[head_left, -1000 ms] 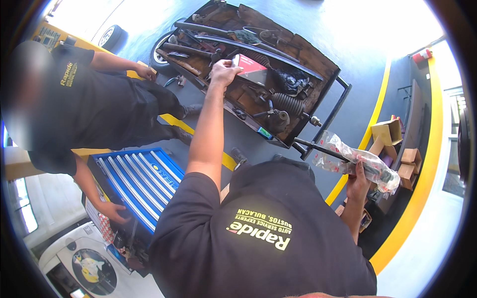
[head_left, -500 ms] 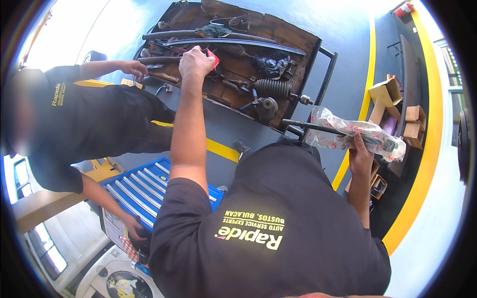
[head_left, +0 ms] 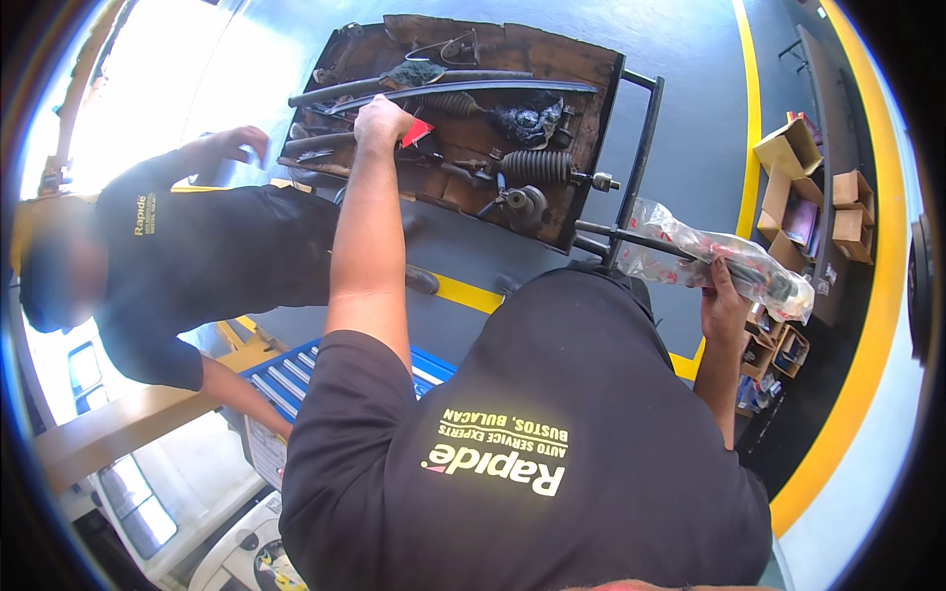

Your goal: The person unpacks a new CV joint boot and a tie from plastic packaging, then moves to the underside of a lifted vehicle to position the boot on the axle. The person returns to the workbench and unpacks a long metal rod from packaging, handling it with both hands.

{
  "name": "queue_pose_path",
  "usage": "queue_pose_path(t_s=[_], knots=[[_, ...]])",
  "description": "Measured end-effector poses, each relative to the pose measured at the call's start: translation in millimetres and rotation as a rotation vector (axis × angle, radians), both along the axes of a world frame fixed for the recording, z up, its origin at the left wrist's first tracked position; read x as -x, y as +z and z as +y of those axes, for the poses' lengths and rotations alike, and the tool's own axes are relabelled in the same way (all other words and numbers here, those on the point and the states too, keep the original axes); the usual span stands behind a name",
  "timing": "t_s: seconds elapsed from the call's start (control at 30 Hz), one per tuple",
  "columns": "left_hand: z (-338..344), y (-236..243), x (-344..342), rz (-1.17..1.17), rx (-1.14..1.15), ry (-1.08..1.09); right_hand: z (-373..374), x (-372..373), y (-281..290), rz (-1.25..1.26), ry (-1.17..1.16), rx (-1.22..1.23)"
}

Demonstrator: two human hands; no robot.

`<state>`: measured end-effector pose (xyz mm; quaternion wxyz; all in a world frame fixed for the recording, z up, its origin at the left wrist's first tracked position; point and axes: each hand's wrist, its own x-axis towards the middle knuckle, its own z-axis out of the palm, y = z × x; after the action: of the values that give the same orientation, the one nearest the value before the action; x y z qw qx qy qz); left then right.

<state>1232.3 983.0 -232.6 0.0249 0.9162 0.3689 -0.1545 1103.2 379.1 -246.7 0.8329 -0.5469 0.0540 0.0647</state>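
Note:
My left hand (head_left: 382,122) reaches over a flat wooden cart (head_left: 581,54) full of used car parts. Its fingers are closed on a small red piece (head_left: 418,132), which looks like a packet or box corner. Long dark bars and a curved metal strip (head_left: 473,89) lie just beyond that hand. At the right, my right hand (head_left: 724,291) grips a dark metal rod (head_left: 645,243) partly inside a clear plastic bag (head_left: 680,236) with red print. The rod's bare end points toward the cart's handle. A ribbed rubber boot (head_left: 537,167) and a round metal joint (head_left: 524,205) lie on the cart's near side.
A co-worker in a dark shirt (head_left: 217,246) stands at the left, one hand (head_left: 241,145) raised near the cart. A black tube handle (head_left: 645,148) sticks out from the cart's right side. Opened cardboard boxes (head_left: 788,148) lie at the right. A blue ribbed tray (head_left: 296,369) is below left.
The co-worker has shifted, and their upper hand has moved left from the cart's edge. My left hand still holds the red piece, and my right hand the bagged rod. The view has shifted slightly.

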Motion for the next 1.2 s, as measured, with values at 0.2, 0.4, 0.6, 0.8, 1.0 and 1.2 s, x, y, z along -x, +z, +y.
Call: queue_pose_path(t_s=[0.2, 0.4, 0.6, 0.8, 1.0, 1.2], knots=[[-0.5, -1.4, 16.2, -0.162, 0.03, -0.031, -6.0, -1.3, -2.2, 0.002, 0.0, 0.008], [15.0, -10.8, 25.2, -0.348, 0.152, 0.059, -5.0, -6.3, -0.5, -0.006, 0.044, 0.015], [31.4, -36.8, 56.5, -0.723, 0.394, -0.052, 0.9, -5.7, -2.4, 0.001, 0.035, 0.003], [11.8, -29.2, 64.4, -0.546, -0.029, -0.292, 3.1, -3.3, -1.4, 0.015, 0.072, 0.017], [-16.1, -11.1, 62.2, -0.342, -0.21, -0.163, 6.4, -2.0, 0.2, -0.001, 0.079, 0.009], [-18.5, 0.5, 58.8, -0.442, -0.112, -0.186, 5.3, 0.5, 1.8, 0.043, 0.076, 0.019]])
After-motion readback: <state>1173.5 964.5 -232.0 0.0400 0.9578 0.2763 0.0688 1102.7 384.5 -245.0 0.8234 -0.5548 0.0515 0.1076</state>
